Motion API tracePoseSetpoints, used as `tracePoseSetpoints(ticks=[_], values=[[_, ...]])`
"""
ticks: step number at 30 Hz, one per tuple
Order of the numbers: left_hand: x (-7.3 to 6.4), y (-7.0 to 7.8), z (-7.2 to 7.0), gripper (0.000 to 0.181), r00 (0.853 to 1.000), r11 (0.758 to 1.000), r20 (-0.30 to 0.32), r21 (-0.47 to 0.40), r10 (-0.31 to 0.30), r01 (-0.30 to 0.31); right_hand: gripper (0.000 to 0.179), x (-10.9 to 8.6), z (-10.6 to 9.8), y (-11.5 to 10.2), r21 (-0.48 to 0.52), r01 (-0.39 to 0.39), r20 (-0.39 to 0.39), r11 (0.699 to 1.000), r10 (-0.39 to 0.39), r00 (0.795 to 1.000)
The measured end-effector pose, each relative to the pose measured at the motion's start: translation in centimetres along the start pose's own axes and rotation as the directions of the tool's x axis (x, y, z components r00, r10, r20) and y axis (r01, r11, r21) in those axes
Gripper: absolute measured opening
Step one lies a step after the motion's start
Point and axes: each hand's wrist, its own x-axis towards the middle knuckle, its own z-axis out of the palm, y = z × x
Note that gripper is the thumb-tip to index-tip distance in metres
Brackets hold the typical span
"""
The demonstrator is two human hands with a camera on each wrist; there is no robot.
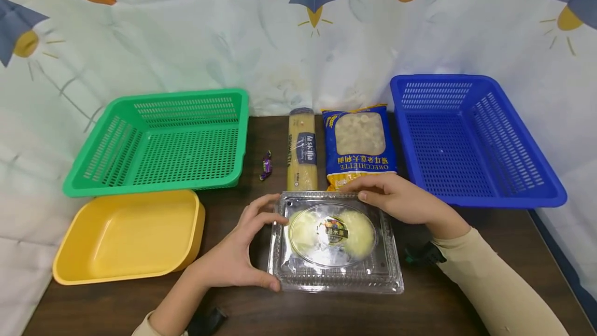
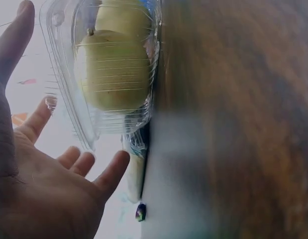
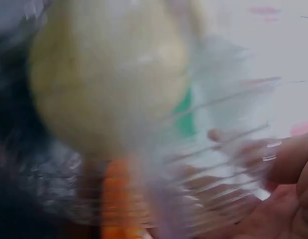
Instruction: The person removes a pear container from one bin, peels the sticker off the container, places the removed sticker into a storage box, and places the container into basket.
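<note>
A clear plastic clamshell box [image 1: 336, 279] stands on the dark table, holding two pale yellow-green round fruits [image 2: 114, 72]; its lid bears an oval label. My left hand [image 1: 238, 253] is spread along the box's left side, with fingertips at its rim and the thumb by the near corner. In the left wrist view its fingers look straight and apart. At the far right corner, my right hand [image 1: 396, 198] pinches the rim between thumb and curled fingers. The right wrist view is blurred, with the fruit close to the camera.
Behind the box lie a spaghetti pack [image 1: 302, 152] and a blue orecchiette bag [image 1: 359, 139]. A purple wrapped candy [image 1: 266, 165] is left of them. Green basket [image 1: 172, 188] and yellow tub [image 1: 130, 274] stand on the left, a blue basket [image 1: 489, 201] on the right.
</note>
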Motion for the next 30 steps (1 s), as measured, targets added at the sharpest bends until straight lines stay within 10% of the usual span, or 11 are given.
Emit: tracePoseSetpoints(ticks=[15, 30], values=[[0.5, -0.2, -0.4, 0.102, 1.000, 0.999, 0.009, -0.040, 0.008, -0.008, 0.032, -3.2, 0.2, -5.8, 0.113, 0.094, -0.144, 0.989, -0.078, 0.987], [0.4, -0.9, 0.6, 0.101, 0.998, 0.994, -0.026, -0.095, 0.053, -0.055, 0.046, -1.5, 4.9, -4.6, -0.142, 0.124, -0.091, 0.982, -0.137, 0.986]])
